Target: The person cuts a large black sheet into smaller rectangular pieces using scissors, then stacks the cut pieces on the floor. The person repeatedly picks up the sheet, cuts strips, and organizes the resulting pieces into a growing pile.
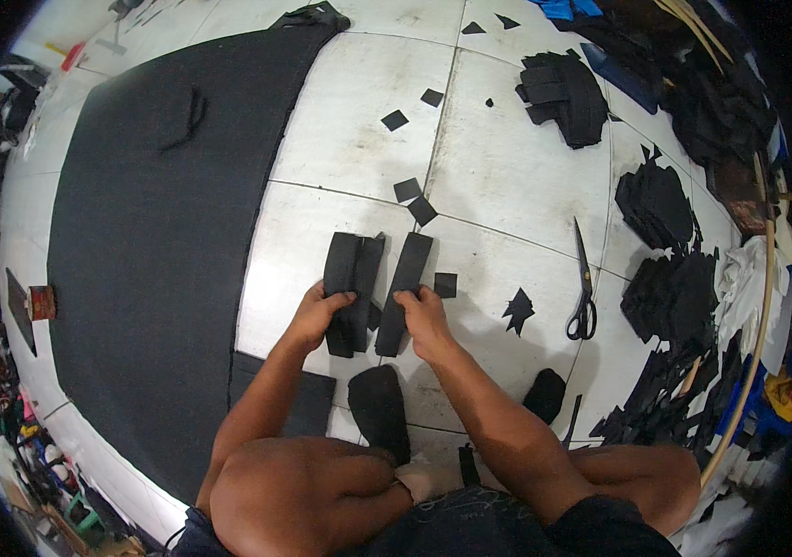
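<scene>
My left hand (pixel 315 317) is closed on black fabric strips (pixel 344 265), with the thumb on top; they look layered or folded lengthwise. Just to the right, my right hand (pixel 423 321) pinches a single black fabric strip (pixel 410 260) by its middle. The two lots stand upright side by side with a narrow gap between them. A small black fabric square (pixel 446 285) lies on the floor beside my right hand. Beyond the strips are two more dark squares (pixel 423 211), touching or nearly so. My fingers under the strips are hidden.
A long black fabric sheet (pixel 154 251) covers the tiled floor on the left. Black-handled scissors (pixel 582 311) lie to the right, near a jagged scrap (pixel 518 312). Piles of cut black pieces (pixel 567 97) and offcuts (pixel 665 297) line the right side. My feet flank the work area.
</scene>
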